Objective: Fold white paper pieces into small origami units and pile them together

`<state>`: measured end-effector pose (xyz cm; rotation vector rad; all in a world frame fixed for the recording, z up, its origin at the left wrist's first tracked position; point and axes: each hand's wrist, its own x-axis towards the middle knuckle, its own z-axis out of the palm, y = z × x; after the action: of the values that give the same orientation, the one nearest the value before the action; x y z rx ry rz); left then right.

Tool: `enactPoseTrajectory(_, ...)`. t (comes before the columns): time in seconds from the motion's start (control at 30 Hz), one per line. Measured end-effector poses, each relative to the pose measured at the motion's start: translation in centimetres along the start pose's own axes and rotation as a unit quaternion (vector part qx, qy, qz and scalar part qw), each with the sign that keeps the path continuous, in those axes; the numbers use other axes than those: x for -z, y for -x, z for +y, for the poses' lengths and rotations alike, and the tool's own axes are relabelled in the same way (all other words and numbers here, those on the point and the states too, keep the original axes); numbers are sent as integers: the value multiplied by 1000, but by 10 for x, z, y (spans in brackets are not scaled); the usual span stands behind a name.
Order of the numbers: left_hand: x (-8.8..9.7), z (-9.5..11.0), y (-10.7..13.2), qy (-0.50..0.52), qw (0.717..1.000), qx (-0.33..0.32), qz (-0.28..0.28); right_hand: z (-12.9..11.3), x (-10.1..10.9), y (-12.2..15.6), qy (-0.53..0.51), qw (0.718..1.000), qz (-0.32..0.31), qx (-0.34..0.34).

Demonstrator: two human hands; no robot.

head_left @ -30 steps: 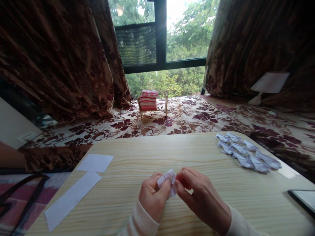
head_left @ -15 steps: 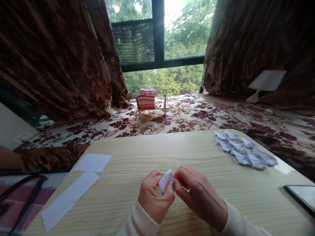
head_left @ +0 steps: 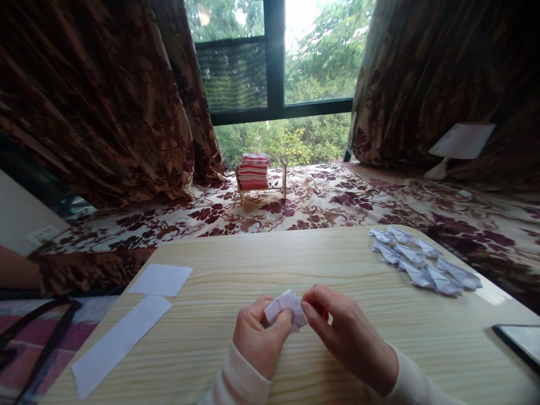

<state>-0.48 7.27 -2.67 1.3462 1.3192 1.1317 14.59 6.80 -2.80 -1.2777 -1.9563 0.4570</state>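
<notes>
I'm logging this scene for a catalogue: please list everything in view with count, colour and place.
Held paper: one, white, folded, in left hand
Folded papers: at least eight, white, far right on table
Flat sheets: two, white, left on table
Table: one, pale wood-grain, under hands
Flat object: one, black-edged, right, cut off by frame
Rack: one, light brown, on patterned cover
Cloth stack: one, pink-white, on rack
Patterned cover: one visible, cream-maroon, beyond table
Lamp: one, white, back right
Curtains: two, brown, flanking window
Window: one, dark-framed, back
Straps: count unclear, black, lower left
Left hand: one, cream sleeve, centre
Right hand: one, cream sleeve, beside held paper
</notes>
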Motion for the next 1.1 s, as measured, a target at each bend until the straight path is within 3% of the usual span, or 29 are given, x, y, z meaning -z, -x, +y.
enactPoseTrajectory(0.1,0,0,0,45,998,37,0,-1,8,-3,-68,996,-3,-50)
enactPoseTrajectory(0.2,1,4,0,82,994,69,-9,-6,12,-5,-133,986,-54,-86)
enactPoseTrajectory(0.37,0,13,3,97,992,73,-30,-8,2,-1,-199,973,-60,-97)
enactPoseTrajectory(0.57,0,13,5,91,993,47,-54,-6,3,0,-217,970,-72,-79)
enactPoseTrajectory(0.8,5,8,0,96,985,93,-113,-6,8,-2,-189,973,-101,-91)
enactPoseTrajectory(0.87,5,6,-1,90,986,93,-103,-5,8,-1,-152,983,-73,-72)
enactPoseTrajectory(1.0,6,1,-3,89,989,110,-47,-6,10,1,-56,996,67,21)
enactPoseTrajectory(1.1,8,-5,-6,96,989,108,-26,-11,8,4,-13,991,86,97)
